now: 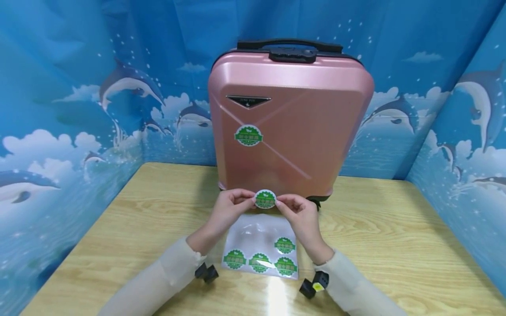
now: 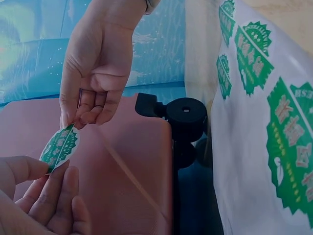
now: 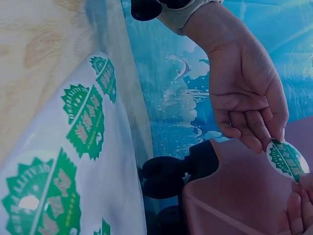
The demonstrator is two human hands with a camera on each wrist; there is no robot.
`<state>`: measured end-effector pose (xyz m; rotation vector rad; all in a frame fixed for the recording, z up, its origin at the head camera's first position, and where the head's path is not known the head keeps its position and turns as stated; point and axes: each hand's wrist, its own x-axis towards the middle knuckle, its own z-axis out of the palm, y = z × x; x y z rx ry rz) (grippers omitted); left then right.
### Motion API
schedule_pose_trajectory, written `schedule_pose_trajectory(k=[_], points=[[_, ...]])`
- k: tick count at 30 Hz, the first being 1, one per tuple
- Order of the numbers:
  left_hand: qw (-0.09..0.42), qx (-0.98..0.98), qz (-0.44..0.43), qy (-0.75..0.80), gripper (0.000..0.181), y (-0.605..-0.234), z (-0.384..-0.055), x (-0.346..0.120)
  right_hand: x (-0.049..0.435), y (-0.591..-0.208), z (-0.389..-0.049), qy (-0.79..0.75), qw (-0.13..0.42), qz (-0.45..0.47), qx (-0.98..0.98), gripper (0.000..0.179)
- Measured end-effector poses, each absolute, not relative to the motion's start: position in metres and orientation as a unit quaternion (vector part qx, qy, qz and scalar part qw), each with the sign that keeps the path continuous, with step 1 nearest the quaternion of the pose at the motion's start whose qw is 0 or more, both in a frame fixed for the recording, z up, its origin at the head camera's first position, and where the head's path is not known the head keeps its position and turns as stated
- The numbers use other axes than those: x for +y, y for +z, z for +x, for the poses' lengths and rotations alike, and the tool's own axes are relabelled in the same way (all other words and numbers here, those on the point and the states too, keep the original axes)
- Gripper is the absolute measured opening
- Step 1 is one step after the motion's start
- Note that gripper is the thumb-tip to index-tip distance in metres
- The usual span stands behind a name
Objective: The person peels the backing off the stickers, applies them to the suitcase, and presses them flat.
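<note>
Pink suitcase, one unit, stands upright on a wood-grain table; all positions below refer to it. Quantities: one held sticker, one applied sticker on the upper left of the suitcase's front face, and four remaining stickers on one white backing sheet, which lies on the table in front of the suitcase. Two hands are engaged: the left hand pinches the left edge of the held sticker between thumb and fingers; the right hand pinches its right edge likewise. Location of the held sticker: in front of the suitcase's lower edge, above the far end of the sheet. Appearance: round, white border, green toothed badge, banner with pale characters across the middle. Only the head view shows the suitcase's top handle, its dark triangular nameplate and the applied sticker. Both wrist views show a black wheel at the suitcase's lower corner in full; the right wrist view also makes the word QUALITY legible on a sheet sticker.
</note>
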<state>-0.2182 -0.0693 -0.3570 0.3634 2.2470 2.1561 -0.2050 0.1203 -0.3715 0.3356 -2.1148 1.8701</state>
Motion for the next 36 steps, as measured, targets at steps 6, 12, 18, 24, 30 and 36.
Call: schedule_pose_trajectory(k=[6,12,18,24,30,36], points=[[-0.016,0.713,0.119,0.691,0.018,-0.355,-0.221,-0.07,0.119,-0.374,-0.212,0.652,0.154,0.113,-0.734,0.014],[-0.023,0.713,0.104,0.693,0.017,-0.352,-0.222,-0.072,0.116,-0.371,-0.214,0.654,0.157,0.112,-0.731,0.015],[-0.03,0.728,0.11,0.676,0.017,-0.348,-0.223,-0.076,0.114,-0.366,-0.216,0.657,0.153,0.113,-0.73,0.014],[-0.053,0.75,0.111,0.65,0.018,-0.344,-0.226,-0.081,0.107,-0.344,-0.209,0.647,0.16,0.112,-0.737,0.013],[-0.085,0.751,0.125,0.643,0.017,-0.34,-0.231,-0.084,0.1,-0.327,-0.206,0.636,0.173,0.106,-0.744,0.011],[-0.104,0.747,0.128,0.644,0.016,-0.333,-0.234,-0.086,0.101,-0.335,-0.225,0.649,0.176,0.102,-0.733,0.013]])
